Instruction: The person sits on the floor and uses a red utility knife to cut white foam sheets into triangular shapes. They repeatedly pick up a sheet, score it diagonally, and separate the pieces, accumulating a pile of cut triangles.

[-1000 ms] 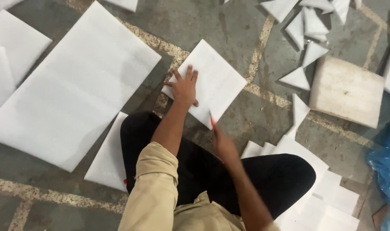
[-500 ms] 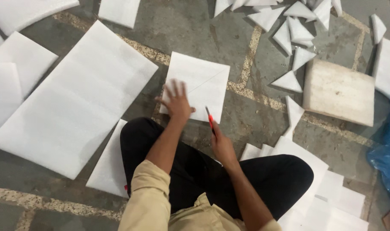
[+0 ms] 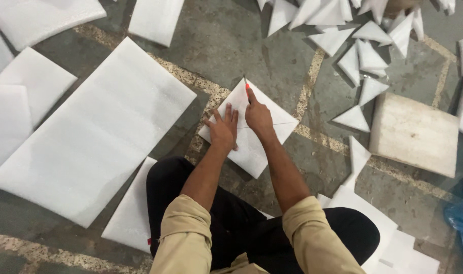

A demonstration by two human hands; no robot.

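A square white foam sheet [image 3: 251, 149] lies on the stone floor in front of my knees, turned like a diamond, with a thin cut line across it. My left hand [image 3: 222, 128] presses flat on its left half, fingers spread. My right hand [image 3: 257, 114] grips a small red-handled cutter [image 3: 247, 89] whose blade tip rests at the sheet's far corner. Both hands sit side by side on the sheet.
A large white foam sheet [image 3: 97, 129] lies to the left, with more sheets beyond it [image 3: 23, 101] and by my left leg [image 3: 132, 208]. Several cut foam triangles [image 3: 363, 48] are scattered at the top right. A thick pale block [image 3: 414, 134] and a blue plastic bag [image 3: 462, 213] lie right.
My right hand has risen from beside my knee to the sheet's far corner with the cutter. My left hand has shifted on the sheet. The camera has tilted forward.
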